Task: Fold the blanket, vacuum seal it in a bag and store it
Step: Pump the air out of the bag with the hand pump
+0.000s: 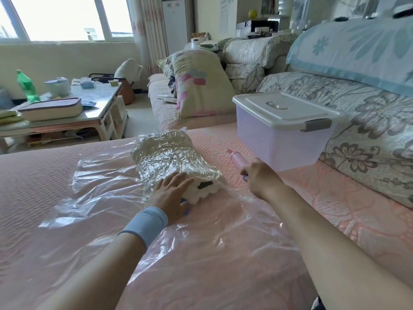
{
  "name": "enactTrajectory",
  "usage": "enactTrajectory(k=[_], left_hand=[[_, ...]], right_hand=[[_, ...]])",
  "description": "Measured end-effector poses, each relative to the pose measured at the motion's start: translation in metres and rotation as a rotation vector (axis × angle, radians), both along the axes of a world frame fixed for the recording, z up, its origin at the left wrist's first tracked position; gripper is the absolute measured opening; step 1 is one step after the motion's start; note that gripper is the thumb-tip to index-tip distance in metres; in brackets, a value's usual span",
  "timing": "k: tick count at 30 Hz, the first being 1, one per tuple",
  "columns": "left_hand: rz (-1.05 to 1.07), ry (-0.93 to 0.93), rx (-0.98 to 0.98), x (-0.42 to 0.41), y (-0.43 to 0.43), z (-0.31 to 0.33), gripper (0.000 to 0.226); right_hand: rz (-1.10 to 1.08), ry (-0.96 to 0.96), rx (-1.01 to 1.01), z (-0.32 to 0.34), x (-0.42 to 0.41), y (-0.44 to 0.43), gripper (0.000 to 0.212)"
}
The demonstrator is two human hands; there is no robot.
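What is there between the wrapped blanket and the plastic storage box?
In the head view, only the pink pump, held in the right hand, is between the blanket and the storage box.

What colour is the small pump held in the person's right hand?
Pink: the pump in the right hand shows best in the head view.

Bright daylight from the window (64,17); edges bend, slightly soft.

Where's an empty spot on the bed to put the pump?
Bare cover lies left of the bag, and on the near right between the right arm and sofa. The middle is crowded: blanket, left hand, right hand holding the pump, box.
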State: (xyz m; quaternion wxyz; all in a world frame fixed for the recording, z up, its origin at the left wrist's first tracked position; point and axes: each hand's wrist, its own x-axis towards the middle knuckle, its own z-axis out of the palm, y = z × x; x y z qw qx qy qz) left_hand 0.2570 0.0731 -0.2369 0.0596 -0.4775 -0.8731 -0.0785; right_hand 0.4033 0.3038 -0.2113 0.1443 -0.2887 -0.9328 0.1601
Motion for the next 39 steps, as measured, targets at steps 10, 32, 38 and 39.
enactTrajectory(k=[10,32,38,39], left_hand=[[0.216,-1.331,0.891,0.008,-0.020,0.050,0.022],[-0.028,-0.176,-0.056,-0.047,-0.053,-0.022,0.087],[-0.051,-0.198,0.042,-0.057,-0.054,-0.024,0.090],[-0.052,-0.205,0.049,-0.057,-0.053,-0.024,0.091]], right_hand=[[0.321,0.485,-0.358,0.028,-0.042,-0.118,0.022],[0.280,-0.046,0.030,-0.036,-0.069,-0.147,0.023],[0.343,-0.067,0.026,-0.035,-0.076,-0.152,0.025],[0.355,-0.071,0.038,-0.034,-0.076,-0.151,0.026]])
